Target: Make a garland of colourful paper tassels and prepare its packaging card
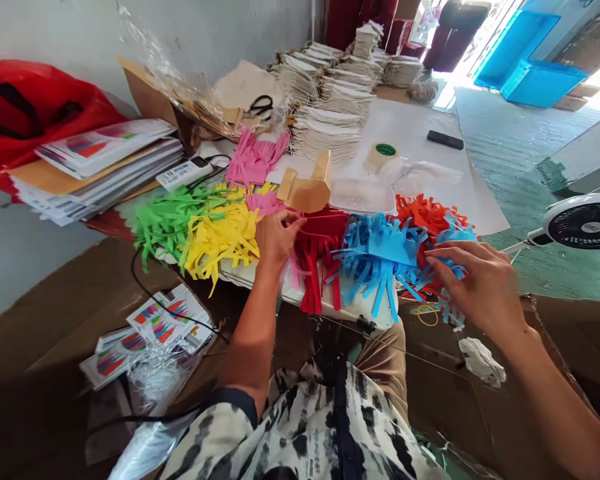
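My left hand (279, 239) is closed in a pinch at the top edge of the dark red fringed tissue paper (321, 257), beside pink fringed paper (263, 202). What its fingertips hold, if anything, is too small to make out. At the right, my right hand (483, 283) has its fingers stretched out and thumb apart, over light blue fringe lying on orange-red fringed paper (425, 210). A larger blue fringed bundle (387, 243) lies between my hands. Yellow (220, 233) and green (165, 217) fringed bundles lie left of my left hand. A bent tan card piece (307, 190) stands behind the dark red paper.
Stacks of whitish bundles (327, 130) stand at the back. Scissors (261, 107), a tape roll (384, 152), a clear plastic tray (363, 195) and a black phone-like object (445, 139) lie on the table. A small fan (587, 223) is at the right; printed sheets (165, 317) lie below left.
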`<state>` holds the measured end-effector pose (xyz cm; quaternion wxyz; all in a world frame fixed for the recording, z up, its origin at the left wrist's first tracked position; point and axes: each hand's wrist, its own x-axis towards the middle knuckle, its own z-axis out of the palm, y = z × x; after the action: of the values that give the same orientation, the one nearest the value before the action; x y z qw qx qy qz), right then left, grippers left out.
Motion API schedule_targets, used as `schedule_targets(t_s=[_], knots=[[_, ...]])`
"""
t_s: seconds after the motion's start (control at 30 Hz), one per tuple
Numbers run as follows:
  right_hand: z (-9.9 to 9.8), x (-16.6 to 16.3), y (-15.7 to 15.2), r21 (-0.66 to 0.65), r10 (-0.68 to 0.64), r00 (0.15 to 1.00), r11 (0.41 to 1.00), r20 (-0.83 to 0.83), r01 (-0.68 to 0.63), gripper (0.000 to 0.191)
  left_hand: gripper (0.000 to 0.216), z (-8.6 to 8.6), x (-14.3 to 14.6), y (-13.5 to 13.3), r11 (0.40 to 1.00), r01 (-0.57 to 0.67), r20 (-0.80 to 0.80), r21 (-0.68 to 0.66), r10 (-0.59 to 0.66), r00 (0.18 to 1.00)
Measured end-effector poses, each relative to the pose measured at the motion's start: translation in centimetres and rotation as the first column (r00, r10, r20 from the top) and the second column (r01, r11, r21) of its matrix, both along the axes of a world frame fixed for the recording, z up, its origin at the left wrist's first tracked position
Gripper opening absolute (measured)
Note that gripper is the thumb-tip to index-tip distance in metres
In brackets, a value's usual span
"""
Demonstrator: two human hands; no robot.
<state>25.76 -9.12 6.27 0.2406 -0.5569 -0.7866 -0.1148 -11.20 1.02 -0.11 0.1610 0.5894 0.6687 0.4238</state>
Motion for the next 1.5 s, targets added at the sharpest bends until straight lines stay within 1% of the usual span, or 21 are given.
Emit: schedule_targets(t_s=[0.17,0.33,0.43,0.5,0.57,0.63,0.67,0.73,0.77,0.8,0.83,0.93,1.03,1.13,1.2,1.23,1.27,1.3,1.33,1.43,1.5], knots=[[-0.3,-3.7,2.3,-0.019,0.079,0.994,0.997,-0.073,-0.080,0.035,0.016,0.5,-0.3,-0.5,0.998,0.045,-0.082,0.042,-0.041,0.996],[-1.0,-8.5,4.8,-0.099,0.174,0.971,0.976,-0.164,-0.192,0.020,0.010,0.1,-0.4,-0.9,0.992,0.079,-0.042,0.097,-0.075,0.996],[-0.3,-9.3,4.4,-0.140,0.141,0.982,0.978,-0.123,-0.158,0.021,0.008,-0.2,-0.4,-1.2,0.989,0.075,-0.010,0.130,-0.074,0.997],[0.6,-7.9,2.5,-0.142,0.045,0.999,0.989,-0.028,-0.049,0.025,0.008,-0.2,-0.5,-1.2,0.988,0.062,0.003,0.139,-0.063,0.998],[1.1,-5.1,-0.8,-0.140,-0.113,0.987,0.982,0.112,0.129,0.029,0.009,-0.2,-0.6,-1.1,0.990,0.053,0.007,0.130,-0.054,0.998],[0.9,-1.9,-4.9,-0.190,-0.252,0.922,0.930,0.292,0.315,0.032,0.008,-0.3,-0.7,-1.0,0.991,0.055,0.016,0.119,-0.057,0.998],[0.3,-0.3,-7.1,-0.220,-0.303,0.875,0.888,0.377,0.403,0.033,0.007,-0.4,-0.7,-0.9,0.992,0.052,0.022,0.118,-0.055,0.998],[-1.3,2.2,-11.1,-0.300,-0.330,0.797,0.799,0.507,0.521,0.033,0.006,-0.5,-0.7,-0.9,0.991,0.048,0.031,0.124,-0.052,0.998],[-2.3,3.2,-12.6,-0.317,-0.340,0.773,0.768,0.535,0.557,0.032,0.006,-0.6,-0.6,-0.9,0.991,0.046,0.033,0.129,-0.051,0.998],[-3.4,3.9,-13.9,-0.326,-0.338,0.764,0.756,0.549,0.568,0.031,0.006,-0.7,-0.6,-1.0,0.990,0.045,0.034,0.132,-0.049,0.998],[-4.4,4.5,-14.8,-0.327,-0.332,0.767,0.760,0.548,0.562,0.030,0.006,-0.8,-0.5,-1.1,0.990,0.047,0.035,0.132,-0.052,0.998],[-6.5,5.8,-16.1,-0.245,-0.382,0.791,0.807,0.478,0.537,0.037,0.007,-1.0,-0.3,-1.6,0.989,0.059,0.053,0.136,-0.066,0.996],[-6.6,7.1,-16.2,-0.209,-0.402,0.830,0.838,0.387,0.503,0.045,0.008,-1.1,-0.2,-1.9,0.986,0.085,0.071,0.146,-0.096,0.993],[-4.9,7.5,-14.8,-0.214,-0.360,0.873,0.872,0.328,0.440,0.039,0.009,-1.2,-0.4,-1.9,0.983,0.112,0.048,0.145,-0.120,0.992],[-3.2,6.1,-12.4,-0.216,-0.292,0.920,0.911,0.263,0.351,0.035,0.009,-1.3,-0.6,-1.9,0.985,0.120,0.031,0.127,-0.125,0.992],[-2.4,4.6,-10.7,-0.228,-0.225,0.951,0.935,0.212,0.272,0.032,0.010,-1.3,-0.6,-1.9,0.985,0.127,0.030,0.117,-0.131,0.991],[-1.7,2.7,-8.6,-0.253,-0.115,0.981,0.955,0.153,0.152,0.030,0.010,-1.3,-0.7,-2.0,0.984,0.138,0.034,0.113,-0.143,0.989],[-1.2,0.4,-6.3,-0.239,-0.026,0.994,0.970,0.105,0.051,0.029,0.011,-1.3,-0.7,-2.0,0.981,0.155,0.040,0.118,-0.160,0.986],[-0.9,-2.2,-3.9,-0.201,0.027,0.996,0.980,0.082,-0.010,0.029,0.011,-1.3,-0.8,-2.1,0.977,0.172,0.046,0.129,-0.179,0.983],[-1.2,-10.2,3.5,-0.124,0.150,0.985,0.983,0.081,-0.139,0.025,0.011,-1.3,-0.9,-2.2,0.967,0.206,0.058,0.152,-0.217,0.974],[-1.9,-14.6,7.4,-0.121,0.200,0.976,0.974,0.085,-0.189,0.027,0.010,-1.1,-1.0,-2.2,0.967,0.211,0.061,0.145,-0.222,0.973]])
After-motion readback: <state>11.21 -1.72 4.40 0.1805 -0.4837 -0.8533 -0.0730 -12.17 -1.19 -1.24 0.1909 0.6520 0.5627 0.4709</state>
